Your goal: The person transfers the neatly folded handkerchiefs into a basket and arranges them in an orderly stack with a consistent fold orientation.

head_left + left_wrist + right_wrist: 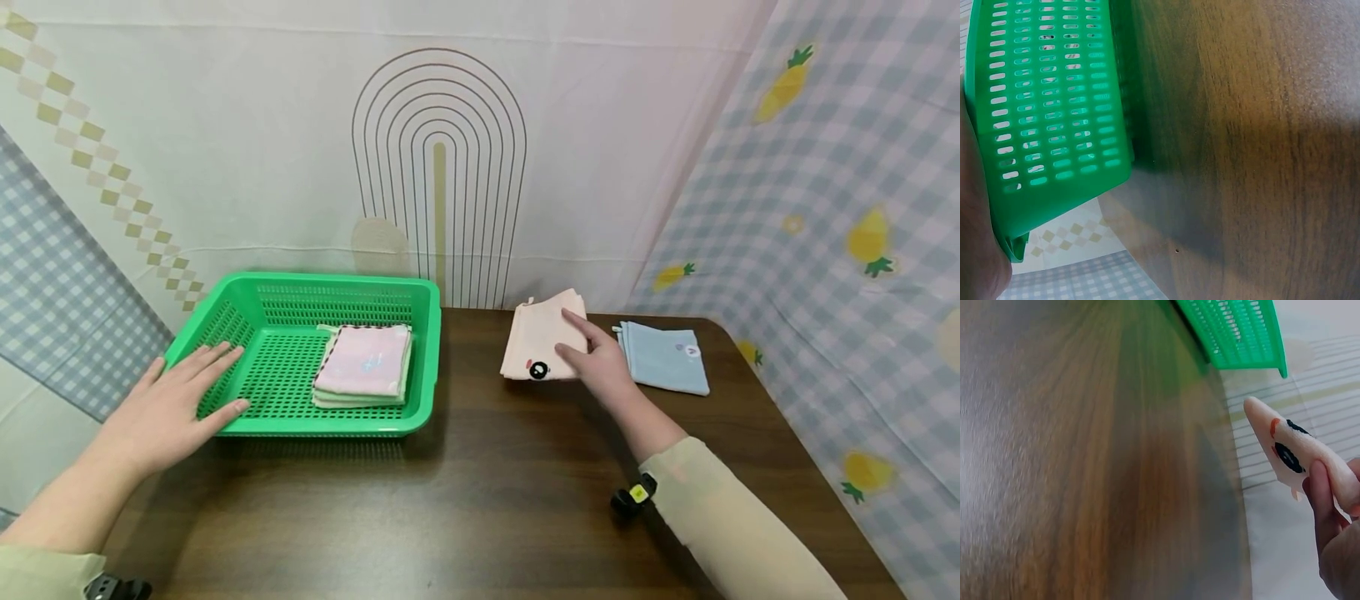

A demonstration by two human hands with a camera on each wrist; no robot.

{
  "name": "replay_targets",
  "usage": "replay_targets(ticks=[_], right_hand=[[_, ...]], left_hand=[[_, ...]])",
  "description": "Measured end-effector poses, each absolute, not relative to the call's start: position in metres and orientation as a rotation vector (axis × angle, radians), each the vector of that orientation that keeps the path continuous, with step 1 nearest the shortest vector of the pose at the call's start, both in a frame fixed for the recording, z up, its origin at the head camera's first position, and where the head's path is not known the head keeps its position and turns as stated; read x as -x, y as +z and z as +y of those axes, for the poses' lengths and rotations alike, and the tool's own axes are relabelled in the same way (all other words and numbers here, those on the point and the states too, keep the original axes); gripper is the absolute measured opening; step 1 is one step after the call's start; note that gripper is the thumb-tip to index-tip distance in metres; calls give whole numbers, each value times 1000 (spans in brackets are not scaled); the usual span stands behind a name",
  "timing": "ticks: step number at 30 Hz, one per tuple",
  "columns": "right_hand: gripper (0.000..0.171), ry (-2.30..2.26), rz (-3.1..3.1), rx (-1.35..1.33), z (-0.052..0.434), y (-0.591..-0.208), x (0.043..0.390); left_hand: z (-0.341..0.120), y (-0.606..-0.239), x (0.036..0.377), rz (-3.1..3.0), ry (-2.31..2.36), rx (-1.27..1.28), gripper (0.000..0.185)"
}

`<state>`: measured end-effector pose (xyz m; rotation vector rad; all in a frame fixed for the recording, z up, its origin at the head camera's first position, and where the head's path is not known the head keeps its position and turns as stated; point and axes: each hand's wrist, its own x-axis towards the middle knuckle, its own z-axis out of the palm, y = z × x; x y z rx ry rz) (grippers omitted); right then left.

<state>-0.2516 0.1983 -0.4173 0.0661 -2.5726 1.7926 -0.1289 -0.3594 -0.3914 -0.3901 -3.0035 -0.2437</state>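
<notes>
Your right hand [600,360] pinches the pink cloth [542,342] mid-frame; your flat left hand [174,402] rests on the green basket [420,292] at left.

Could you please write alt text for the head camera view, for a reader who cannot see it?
On a dark wooden table, the right hand pinches a folded peach cloth, while the left hand rests flat on the rim of a green basket holding a stack of folded pink cloths. A folded blue cloth lies to the right.

Pale cream long sleeves, bare hands, black wrist-worn devices, perhaps cameras
</notes>
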Motion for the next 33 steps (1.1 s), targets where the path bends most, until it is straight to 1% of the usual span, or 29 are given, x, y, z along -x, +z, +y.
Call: replay_targets(ticks=[9,33], right_hand=[[58,1770,-2508,-70,182,-405,245],[59,1991,-2252,-185,140,-382,230]], left_hand=[[-359,-391,128,-2999,-244,401,82],[-357,-389,129,-3021,-253,379,83]])
